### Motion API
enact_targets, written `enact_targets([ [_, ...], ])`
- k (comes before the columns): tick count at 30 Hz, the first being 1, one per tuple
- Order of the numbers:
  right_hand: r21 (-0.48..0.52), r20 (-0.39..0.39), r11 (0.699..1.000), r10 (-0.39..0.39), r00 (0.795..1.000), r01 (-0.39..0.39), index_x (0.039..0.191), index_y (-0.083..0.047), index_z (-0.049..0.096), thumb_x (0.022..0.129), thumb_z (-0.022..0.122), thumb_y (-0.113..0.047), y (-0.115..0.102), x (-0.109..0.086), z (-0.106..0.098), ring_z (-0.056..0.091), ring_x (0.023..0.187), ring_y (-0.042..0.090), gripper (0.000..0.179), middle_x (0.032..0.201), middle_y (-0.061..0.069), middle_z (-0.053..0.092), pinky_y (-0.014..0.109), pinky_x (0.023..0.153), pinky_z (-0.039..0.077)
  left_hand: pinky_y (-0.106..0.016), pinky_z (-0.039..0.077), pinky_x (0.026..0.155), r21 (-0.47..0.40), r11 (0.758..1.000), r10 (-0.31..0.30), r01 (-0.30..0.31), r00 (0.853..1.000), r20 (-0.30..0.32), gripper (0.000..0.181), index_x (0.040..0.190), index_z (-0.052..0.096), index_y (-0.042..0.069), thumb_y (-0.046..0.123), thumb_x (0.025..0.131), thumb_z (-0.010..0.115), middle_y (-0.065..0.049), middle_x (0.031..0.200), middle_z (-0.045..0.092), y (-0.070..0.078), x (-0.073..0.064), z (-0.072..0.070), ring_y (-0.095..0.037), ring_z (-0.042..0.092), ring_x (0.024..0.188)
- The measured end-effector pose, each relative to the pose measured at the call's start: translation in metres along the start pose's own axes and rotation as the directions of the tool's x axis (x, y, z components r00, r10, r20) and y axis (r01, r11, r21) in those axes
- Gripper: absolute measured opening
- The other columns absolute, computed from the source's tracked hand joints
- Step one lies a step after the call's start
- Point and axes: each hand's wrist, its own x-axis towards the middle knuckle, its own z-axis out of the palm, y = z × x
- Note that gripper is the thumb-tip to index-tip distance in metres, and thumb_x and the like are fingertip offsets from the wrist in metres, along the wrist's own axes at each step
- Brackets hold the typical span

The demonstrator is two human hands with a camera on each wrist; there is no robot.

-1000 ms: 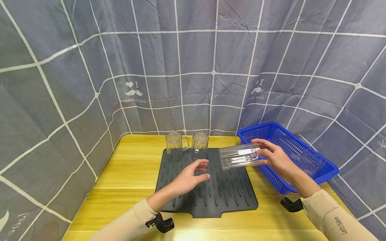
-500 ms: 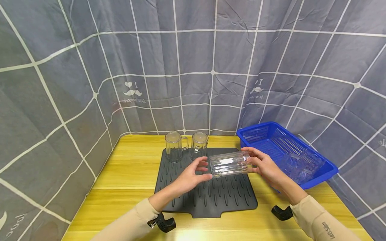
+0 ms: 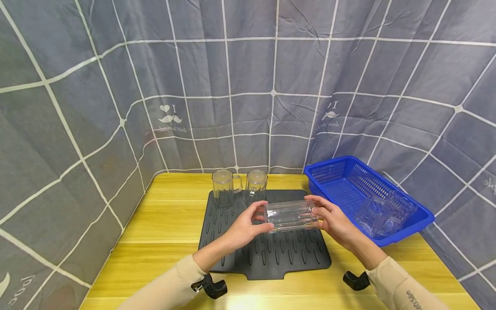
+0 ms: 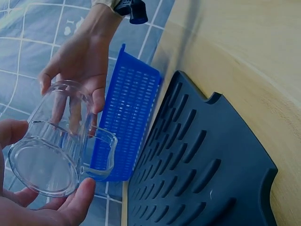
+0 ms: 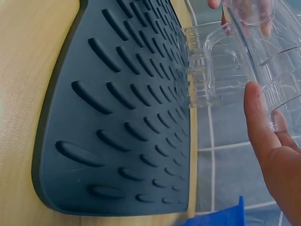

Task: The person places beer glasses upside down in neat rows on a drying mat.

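A clear glass mug (image 3: 290, 216) lies sideways in the air above the black drying mat (image 3: 267, 258), between my two hands. My left hand (image 3: 245, 228) holds its base end, with thumb and fingers spread around the edge. The rim end is gripped by my right hand (image 3: 338, 224). In the left wrist view the mug's handle (image 4: 112, 153) points toward the mat side, and the round base (image 4: 43, 167) faces the camera. Two other glass mugs, one at left (image 3: 223, 189) and one beside it (image 3: 256, 187), stand upside down at the mat's back left.
At the right stands a blue plastic basket (image 3: 317, 181) with several clear glass pieces (image 3: 381, 215) in its near right part. The mat lies on a yellow wooden table (image 3: 162, 224). A grey curtain (image 3: 248, 112) with white lines hangs behind and around the table.
My right hand has brought the mug left and down from near the basket to over the mat. My left hand, earlier apart from it, now holds its base end.
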Motion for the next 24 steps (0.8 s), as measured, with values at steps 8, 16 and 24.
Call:
enact_targets([
  [8,0.070,0.079,0.997,0.028,0.996,-0.034,0.146,-0.015,0.040,0.109,0.046,-0.023,0.006,-0.002,-0.006,0.058,0.120,0.024,0.039,0.143,0.020,0.041,0.038,0.093,0.056,-0.038,0.053,0.087,-0.006,0.999,0.031,-0.032,0.999,-0.023,0.063,0.148,0.046,0.020,0.030,0.093,0.074,-0.009,0.134,0.054,-0.001,0.006,0.001,-0.026,0.057,0.117],
  [16,0.160,0.119,0.986,0.027,0.992,-0.047,0.146,-0.020,0.040,0.110,0.040,-0.020,0.012,-0.004,-0.015,0.058,0.122,0.018,0.036,0.144,0.004,0.043,0.036,0.097,0.053,-0.034,0.054,0.078,0.063,0.996,0.073,-0.070,0.996,-0.046,0.058,0.144,0.052,0.024,0.034,0.091,0.075,-0.006,0.127,0.060,0.009,0.019,0.000,-0.023,0.060,0.108],
  [24,0.145,0.087,0.989,0.005,0.996,-0.018,0.151,-0.010,0.034,0.109,0.040,-0.018,0.015,-0.006,-0.021,0.058,0.120,0.011,0.043,0.141,-0.003,0.049,0.030,0.096,0.052,-0.033,0.054,0.076,0.205,0.975,0.092,-0.085,0.995,-0.028,0.061,0.142,0.055,0.023,0.042,0.088,0.075,0.000,0.117,0.063,0.020,0.037,-0.005,-0.016,0.061,0.100],
])
